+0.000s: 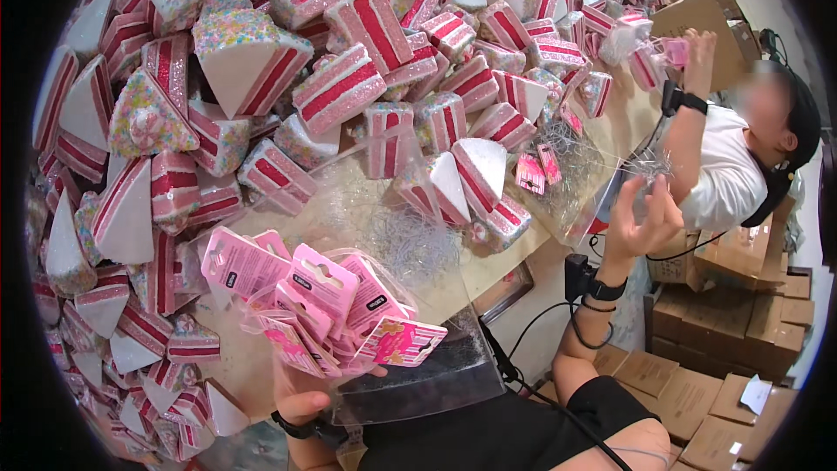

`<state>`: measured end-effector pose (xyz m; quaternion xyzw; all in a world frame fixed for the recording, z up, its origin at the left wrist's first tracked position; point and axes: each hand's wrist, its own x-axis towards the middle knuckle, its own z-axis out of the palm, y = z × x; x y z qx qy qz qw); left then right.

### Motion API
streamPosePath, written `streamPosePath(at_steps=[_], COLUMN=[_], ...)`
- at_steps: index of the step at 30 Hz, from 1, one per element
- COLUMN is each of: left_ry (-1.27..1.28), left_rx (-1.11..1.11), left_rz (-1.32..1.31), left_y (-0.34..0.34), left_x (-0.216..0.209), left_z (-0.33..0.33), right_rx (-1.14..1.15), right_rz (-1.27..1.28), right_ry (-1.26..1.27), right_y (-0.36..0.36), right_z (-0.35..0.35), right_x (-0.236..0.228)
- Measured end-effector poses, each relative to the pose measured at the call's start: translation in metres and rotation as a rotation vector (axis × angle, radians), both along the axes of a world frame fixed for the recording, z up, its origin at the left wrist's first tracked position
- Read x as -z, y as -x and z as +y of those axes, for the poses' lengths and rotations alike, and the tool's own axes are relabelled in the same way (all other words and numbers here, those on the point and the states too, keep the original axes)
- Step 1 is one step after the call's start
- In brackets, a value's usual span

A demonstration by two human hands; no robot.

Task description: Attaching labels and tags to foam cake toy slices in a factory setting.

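Note:
My left hand (301, 392) is closed around a clear plastic bag full of pink cardboard hang tags (318, 288), held low over the table's near edge. Several tags fan out of the bag's top, showing slots and stripes. Off to the right, my right hand (643, 220) is raised with fingers bent, and a tuft of thin clear plastic strands (647, 166) shows at its fingertips. Loose clear strands (405, 240) lie on a transparent plastic sheet (349, 170) beyond the bag. More strands (558, 161) with a few pink tags (530, 173) lie farther right.
Glittery pink and white cake-slice ornaments (253, 57) are heaped across the left and far table (514, 257). A co-worker (728, 157) at right holds up a pink item (676, 52). Cardboard boxes (724, 331) stand behind. A black cable (540, 392) runs by my arm.

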<state>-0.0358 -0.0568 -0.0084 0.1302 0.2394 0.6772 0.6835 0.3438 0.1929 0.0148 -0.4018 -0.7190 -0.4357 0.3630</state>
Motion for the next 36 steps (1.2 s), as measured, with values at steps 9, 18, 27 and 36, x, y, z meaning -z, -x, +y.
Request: streamPosePath(at_steps=[9,18,27,36], left_ry=[-0.071,0.121,0.201,0.191], left_rx=[0.096,0.099,0.129,0.07], left_rz=[0.031,-0.01,-0.007,0.048], left_y=[0.001,-0.011,-0.011,-0.014], left_x=[0.006,-0.006,-0.002,-0.014], left_z=[0.003,0.008,0.008,0.015], right_rx=[0.074,0.098,0.041,0.023], right_rz=[0.108,0.206,0.309,0.392], right_ry=[0.133,0.457,0.576,0.784], right_y=[0.004,0.002,0.004,0.0], right_z=[0.001,-0.003,-0.004,-0.007], right_x=[0.002,0.01,0.011,0.016])
